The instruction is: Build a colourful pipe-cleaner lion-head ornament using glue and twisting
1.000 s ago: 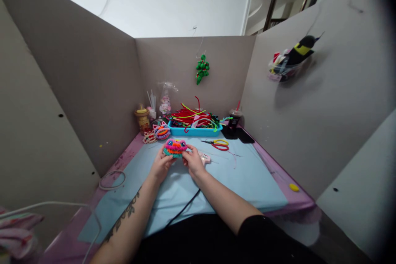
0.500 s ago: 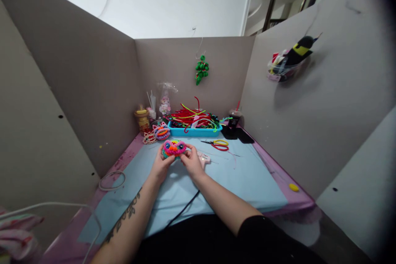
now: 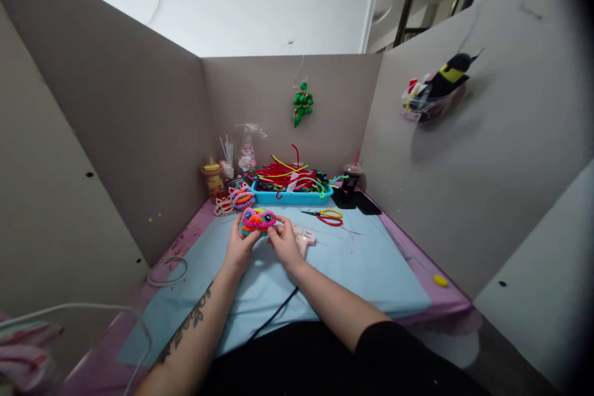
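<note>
The figure [image 3: 258,221] is multicoloured — pink, orange, teal.

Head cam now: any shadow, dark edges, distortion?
Head view: right edge fades to black; soft shadow on the right partition below the hanging holder; it and the left partition splay outward, wide-lens style; fuzzy figure too small to judge fine focus.

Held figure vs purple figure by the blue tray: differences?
Held figure is pink and teal; purple figure is mostly purple. Left hand and right hand grip the held figure; the purple figure sits beside the blue tray. Both look fuzzy, with some orange.
</note>
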{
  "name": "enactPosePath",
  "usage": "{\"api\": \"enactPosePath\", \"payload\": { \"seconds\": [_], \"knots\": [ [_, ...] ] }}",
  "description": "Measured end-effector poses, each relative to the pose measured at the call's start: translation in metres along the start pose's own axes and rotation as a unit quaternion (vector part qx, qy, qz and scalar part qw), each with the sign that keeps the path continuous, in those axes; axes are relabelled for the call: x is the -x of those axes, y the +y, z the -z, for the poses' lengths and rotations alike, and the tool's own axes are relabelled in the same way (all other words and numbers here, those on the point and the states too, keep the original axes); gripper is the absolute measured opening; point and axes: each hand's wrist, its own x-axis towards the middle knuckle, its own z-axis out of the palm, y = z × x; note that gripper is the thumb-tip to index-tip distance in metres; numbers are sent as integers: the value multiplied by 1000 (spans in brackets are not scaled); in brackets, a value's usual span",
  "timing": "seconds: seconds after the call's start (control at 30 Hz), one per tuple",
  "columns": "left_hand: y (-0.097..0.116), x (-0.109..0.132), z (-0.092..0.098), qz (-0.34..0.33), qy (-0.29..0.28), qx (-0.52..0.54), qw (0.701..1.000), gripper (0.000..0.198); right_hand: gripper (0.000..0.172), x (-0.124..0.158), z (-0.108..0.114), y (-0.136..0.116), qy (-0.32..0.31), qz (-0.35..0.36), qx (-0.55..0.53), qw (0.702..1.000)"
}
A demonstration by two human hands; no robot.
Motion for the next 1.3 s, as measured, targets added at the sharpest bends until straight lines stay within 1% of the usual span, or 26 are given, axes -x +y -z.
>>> {"api": "enactPosePath", "payload": {
  "seconds": [0.13, 0.23, 0.33, 0.43, 0.5, 0.6, 0.67, 0.77, 0.87, 1.1, 1.3],
  "knots": [
    [5, 0, -2, 16, -3, 15, 1000, 74, 37, 1, 1, -1, -3, -21, 4, 1000],
    [7, 0, -2, 21, -5, 19, 1000, 71, 38, 1, 1, -1, -2, -27, -9, 1000],
    [4, 0, -2, 17, -10, 10, 1000, 75, 45, 1, 0, -2, -6, -36, -32, 999],
    [1, 1, -1, -4, -9, -18, 1000, 81, 55, 1, -1, -1, -9, -62, -70, 996],
    [-1, 1, -1, -15, -19, -39, 999, 82, 60, 0, 0, 0, -2, -84, -101, 991],
    [-2, 2, 0, -10, -51, -44, 998, 79, 63, -3, 2, 1, 19, -111, -138, 984],
    [-1, 2, 2, 0, -63, -39, 997, 74, 62, -5, 4, 0, 34, -119, -158, 980],
    [2, 2, 3, 24, -60, -19, 998, 64, 60, -6, 7, 0, 45, -125, -178, 975],
    [6, 2, 3, 32, -51, 2, 998, 59, 60, -6, 9, 0, 40, -129, -180, 974],
    [9, 4, 2, 32, -27, -2, 999, 60, 61, -5, 9, -3, 22, -122, -162, 979],
    [8, 4, 1, 28, -32, -1, 999, 62, 61, -5, 9, -3, 29, -112, -143, 983]
  ]
}}
